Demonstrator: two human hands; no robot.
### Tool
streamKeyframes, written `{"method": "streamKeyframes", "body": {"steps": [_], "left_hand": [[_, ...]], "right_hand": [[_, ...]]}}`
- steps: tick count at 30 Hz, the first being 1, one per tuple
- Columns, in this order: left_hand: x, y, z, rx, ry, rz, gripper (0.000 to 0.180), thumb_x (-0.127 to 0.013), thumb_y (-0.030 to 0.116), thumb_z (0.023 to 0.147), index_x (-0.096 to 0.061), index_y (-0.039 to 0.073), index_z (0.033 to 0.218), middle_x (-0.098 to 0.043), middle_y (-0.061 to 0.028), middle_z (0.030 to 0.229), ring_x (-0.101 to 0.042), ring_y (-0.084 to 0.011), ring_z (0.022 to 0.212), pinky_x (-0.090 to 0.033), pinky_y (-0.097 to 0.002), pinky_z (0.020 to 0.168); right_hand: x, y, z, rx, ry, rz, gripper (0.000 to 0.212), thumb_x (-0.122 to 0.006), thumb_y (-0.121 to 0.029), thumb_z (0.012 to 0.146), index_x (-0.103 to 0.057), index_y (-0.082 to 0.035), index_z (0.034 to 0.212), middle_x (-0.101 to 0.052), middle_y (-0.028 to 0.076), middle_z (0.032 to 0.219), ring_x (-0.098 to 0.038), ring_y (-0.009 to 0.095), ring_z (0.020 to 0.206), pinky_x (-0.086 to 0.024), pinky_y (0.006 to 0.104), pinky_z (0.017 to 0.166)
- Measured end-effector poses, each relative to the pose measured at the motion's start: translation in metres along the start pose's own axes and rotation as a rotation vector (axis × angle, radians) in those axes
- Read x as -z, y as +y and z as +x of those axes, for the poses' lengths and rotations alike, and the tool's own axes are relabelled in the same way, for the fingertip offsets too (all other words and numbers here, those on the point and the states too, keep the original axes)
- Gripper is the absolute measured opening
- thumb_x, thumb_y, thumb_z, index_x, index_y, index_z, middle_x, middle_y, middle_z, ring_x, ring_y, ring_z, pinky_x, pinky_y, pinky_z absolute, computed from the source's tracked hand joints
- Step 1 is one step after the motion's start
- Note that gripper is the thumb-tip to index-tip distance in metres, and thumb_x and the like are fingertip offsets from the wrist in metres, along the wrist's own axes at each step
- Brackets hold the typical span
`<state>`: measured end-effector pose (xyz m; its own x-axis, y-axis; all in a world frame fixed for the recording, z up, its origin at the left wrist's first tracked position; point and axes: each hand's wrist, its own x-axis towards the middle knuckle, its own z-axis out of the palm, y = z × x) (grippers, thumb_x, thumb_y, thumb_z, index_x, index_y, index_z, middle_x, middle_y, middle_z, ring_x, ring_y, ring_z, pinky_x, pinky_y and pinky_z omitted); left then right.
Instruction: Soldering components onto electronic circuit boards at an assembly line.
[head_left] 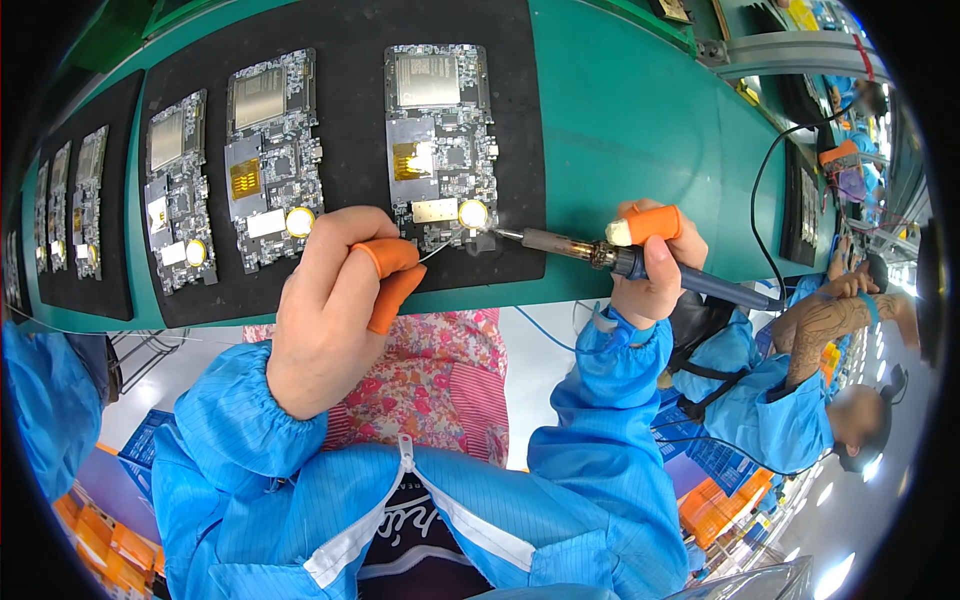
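My right hand [655, 265] grips a soldering iron [727, 288] by its dark blue handle, with an orange finger cot on one finger. The iron's tip reaches the lower right corner of a circuit board [455, 150], close to a round coin-like part [473, 214]; whether it touches is too small to tell. My left hand [325, 300], wearing orange finger cots, pinches a thin solder wire [435, 251] that points at the same corner. Silver shields and a gold-coloured patch show on the board, which lies flat on a black foam mat [350, 190].
Two similar boards [272, 150] lie left on the same mat, and another mat [118, 220] beyond holds several more. Green sheet [620, 130] covers the bench. The iron's black cord [765, 190] loops at the right. Co-workers in blue sit right [760, 400] and left [45, 400].
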<state>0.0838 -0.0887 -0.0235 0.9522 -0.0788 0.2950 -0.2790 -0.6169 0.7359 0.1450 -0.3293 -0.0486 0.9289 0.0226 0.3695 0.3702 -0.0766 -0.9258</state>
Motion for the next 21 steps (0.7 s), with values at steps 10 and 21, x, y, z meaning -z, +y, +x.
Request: {"method": "streamKeyframes", "body": {"steps": [10,21], "left_hand": [[-0.005,-0.011,-0.003,-0.154,-0.051,0.084,0.023,-0.068,0.0,0.057,-0.054,-0.004,0.075,-0.053,-0.0125,0.087,-0.055,-0.0247,0.072,-0.046,-0.0313,0.059],[-0.012,-0.014,0.0,-0.185,-0.044,0.082,0.021,-0.066,-0.001,0.057,-0.051,-0.003,0.072,-0.052,-0.0126,0.085,-0.053,-0.0253,0.071,-0.045,-0.0324,0.058]], "right_hand": [[-0.004,-0.002,0.003,0.084,-0.176,-0.099,0.03,-0.054,-0.025,0.071,-0.057,0.004,0.068,-0.055,0.012,0.061,-0.05,0.019,0.052,-0.039,0.0279,0.051],[-0.007,-0.003,0.006,0.09,-0.237,-0.151,0.025,-0.053,-0.021,0.068,-0.057,0.003,0.068,-0.053,0.012,0.057,-0.047,0.019,0.047,-0.035,0.0287,0.045]]}}
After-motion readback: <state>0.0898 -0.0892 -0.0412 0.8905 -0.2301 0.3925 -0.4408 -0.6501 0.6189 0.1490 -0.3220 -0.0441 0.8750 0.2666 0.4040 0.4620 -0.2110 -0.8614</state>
